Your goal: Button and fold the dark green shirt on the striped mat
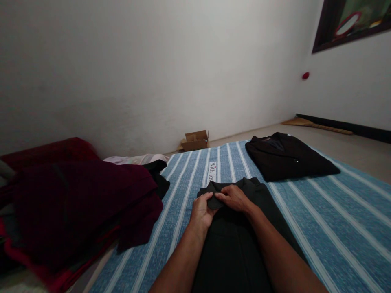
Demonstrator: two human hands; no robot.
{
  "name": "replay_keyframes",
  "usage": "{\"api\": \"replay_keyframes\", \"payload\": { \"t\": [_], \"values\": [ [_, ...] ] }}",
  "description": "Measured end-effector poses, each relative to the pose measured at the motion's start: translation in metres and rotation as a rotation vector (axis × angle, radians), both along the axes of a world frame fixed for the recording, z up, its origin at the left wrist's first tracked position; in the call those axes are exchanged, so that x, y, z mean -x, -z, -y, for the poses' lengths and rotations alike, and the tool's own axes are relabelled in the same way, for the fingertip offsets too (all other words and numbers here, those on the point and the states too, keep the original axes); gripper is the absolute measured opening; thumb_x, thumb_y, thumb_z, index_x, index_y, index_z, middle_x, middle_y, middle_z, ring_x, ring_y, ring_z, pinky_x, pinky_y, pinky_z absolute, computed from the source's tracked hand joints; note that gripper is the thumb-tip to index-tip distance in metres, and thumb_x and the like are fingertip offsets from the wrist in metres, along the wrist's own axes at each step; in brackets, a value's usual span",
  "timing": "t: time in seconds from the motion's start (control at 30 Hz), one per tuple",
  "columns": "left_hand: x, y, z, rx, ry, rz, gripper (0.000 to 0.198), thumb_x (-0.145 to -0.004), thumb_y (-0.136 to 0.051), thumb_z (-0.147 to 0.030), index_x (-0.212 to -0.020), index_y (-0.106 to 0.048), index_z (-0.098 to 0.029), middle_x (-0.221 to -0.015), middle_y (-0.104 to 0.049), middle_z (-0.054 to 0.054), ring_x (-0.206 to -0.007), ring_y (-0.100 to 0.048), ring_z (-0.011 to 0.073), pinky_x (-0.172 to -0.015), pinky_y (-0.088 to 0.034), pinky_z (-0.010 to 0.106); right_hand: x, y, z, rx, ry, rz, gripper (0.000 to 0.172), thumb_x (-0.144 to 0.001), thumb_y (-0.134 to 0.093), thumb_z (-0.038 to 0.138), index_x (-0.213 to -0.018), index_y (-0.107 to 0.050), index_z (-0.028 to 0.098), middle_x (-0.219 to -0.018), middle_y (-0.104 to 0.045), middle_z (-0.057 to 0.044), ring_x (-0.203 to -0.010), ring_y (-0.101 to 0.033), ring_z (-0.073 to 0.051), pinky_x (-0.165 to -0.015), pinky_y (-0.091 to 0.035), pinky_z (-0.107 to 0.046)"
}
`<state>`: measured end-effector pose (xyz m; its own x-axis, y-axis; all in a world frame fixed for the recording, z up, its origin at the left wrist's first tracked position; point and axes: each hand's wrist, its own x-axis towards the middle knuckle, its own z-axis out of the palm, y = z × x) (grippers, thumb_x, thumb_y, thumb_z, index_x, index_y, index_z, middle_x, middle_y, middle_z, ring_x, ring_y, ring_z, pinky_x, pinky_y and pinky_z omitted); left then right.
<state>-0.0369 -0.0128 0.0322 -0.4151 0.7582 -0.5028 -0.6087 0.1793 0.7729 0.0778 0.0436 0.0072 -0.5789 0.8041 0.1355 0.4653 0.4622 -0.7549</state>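
A dark grey-green garment with a collar (233, 256) lies lengthwise in front of me on a blue and white striped bedsheet (180, 191). At its far end, my left hand (202, 211) pinches the left side of the collar between thumb and fingers. Close beside it, my right hand (236, 198) grips the same collar, its thumb almost meeting the left thumb. Some of the fingers are tucked under or behind the cloth. My forearms cover parts of the garment's body, and its near end runs out of view.
A folded dark jacket (290, 158) lies on the sheet at the back right. To the left is a heap of clothes with a purple garment (91, 195) on top. An open cardboard box (195, 141) stands by the wall. Further right, a broom (317, 125) lies on the floor.
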Motion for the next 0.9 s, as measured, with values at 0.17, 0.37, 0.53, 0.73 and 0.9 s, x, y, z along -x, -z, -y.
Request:
{"api": "replay_keyframes", "payload": {
  "t": [0.17,0.37,0.53,0.73,0.9],
  "values": [
    [0.002,-0.002,-0.003,0.066,0.095,-0.091,0.011,-0.068,-0.061,-0.004,-0.072,-0.056,-0.013,-0.056,-0.062,0.002,-0.047,-0.060,0.0150,-0.051,-0.053,0.030,-0.001,-0.001,0.002,0.018,-0.006,0.004,0.033,-0.078,-0.053,0.039,-0.053,-0.054,0.017,-0.051,-0.046,0.002,-0.053,-0.043,-0.011,-0.049,-0.023,-0.023],
    [0.004,-0.001,-0.010,0.100,0.149,-0.139,0.017,-0.058,-0.066,0.000,-0.065,-0.056,-0.012,-0.052,-0.061,0.002,-0.043,-0.058,0.0151,-0.050,-0.052,0.029,-0.002,-0.003,0.004,0.046,-0.013,0.002,0.026,-0.075,-0.056,0.038,-0.059,-0.061,0.018,-0.054,-0.050,0.002,-0.054,-0.044,-0.011,-0.048,-0.023,-0.022],
    [0.005,0.002,-0.011,0.118,0.148,-0.189,0.015,-0.059,-0.063,-0.002,-0.066,-0.055,-0.013,-0.050,-0.059,0.000,-0.040,-0.056,0.0139,-0.048,-0.051,0.029,-0.002,-0.004,0.005,0.055,-0.008,0.005,0.028,-0.074,-0.056,0.039,-0.059,-0.061,0.017,-0.054,-0.050,0.002,-0.054,-0.044,-0.010,-0.047,-0.023,-0.022],
    [0.007,0.002,-0.009,0.135,0.164,-0.250,0.019,-0.059,-0.063,-0.004,-0.072,-0.054,-0.015,-0.051,-0.059,-0.001,-0.044,-0.057,0.0150,-0.051,-0.051,0.030,-0.003,-0.007,0.006,0.062,0.001,0.022,0.028,-0.073,-0.057,0.041,-0.059,-0.060,0.017,-0.054,-0.049,0.003,-0.054,-0.043,-0.010,-0.047,-0.023,-0.022],
    [0.007,0.001,-0.006,0.150,0.194,-0.293,0.019,-0.063,-0.064,-0.008,-0.079,-0.056,-0.015,-0.054,-0.060,-0.001,-0.046,-0.057,0.0148,-0.055,-0.051,0.033,-0.004,-0.008,0.006,0.060,0.005,0.032,0.030,-0.074,-0.057,0.042,-0.059,-0.060,0.017,-0.055,-0.049,0.003,-0.054,-0.043,-0.010,-0.047,-0.023,-0.022]
  ]
}}
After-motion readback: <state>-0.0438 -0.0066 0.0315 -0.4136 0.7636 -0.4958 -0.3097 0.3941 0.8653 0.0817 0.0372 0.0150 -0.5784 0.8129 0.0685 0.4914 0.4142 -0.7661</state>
